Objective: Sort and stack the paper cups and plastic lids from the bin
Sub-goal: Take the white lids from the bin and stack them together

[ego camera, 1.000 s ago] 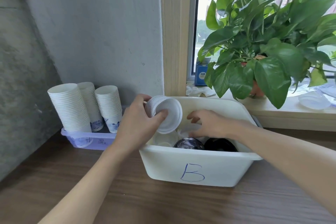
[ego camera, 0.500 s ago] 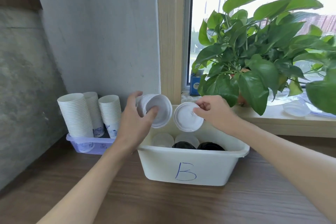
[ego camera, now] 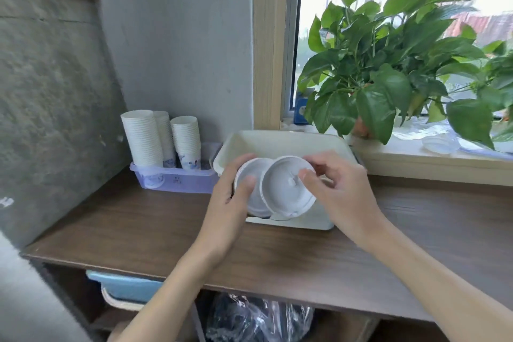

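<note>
The left hand (ego camera: 230,203) grips a small stack of white lids (ego camera: 254,204): fingers curled round its far edge, thumb pressed on the front face. The right hand (ego camera: 341,194) pinches a single white lid (ego camera: 286,189) at its right rim, betw. thumb & fingertips. This lid is tilted toward the camera w/ the hollow side visible, & it overlaps the right part of the stack. If the two touch, I cannot tell. Both are held in the air over the front part of the white bin (ego camera: 277,139), so the hands hide most of the bin's inside.

The bin stands on the dark wood surface (ego camera: 133,228), near the wall & just below the window sill (ego camera: 416,159). Just beside it on the left is a pale purple tray (ego camera: 177,184) w/ three tall stacks of paper cups (ego camera: 144,139), all upright, rims up.

On the sill there is a green leafy plant (ego camera: 388,69), some clear lids (ego camera: 438,144) & a small blue box (ego camera: 301,108) partly behind the leaves. Under the surface, on a lower shelf, are a light blue container (ego camera: 125,286) & a crumpled plastic bag (ego camera: 258,319).
</note>
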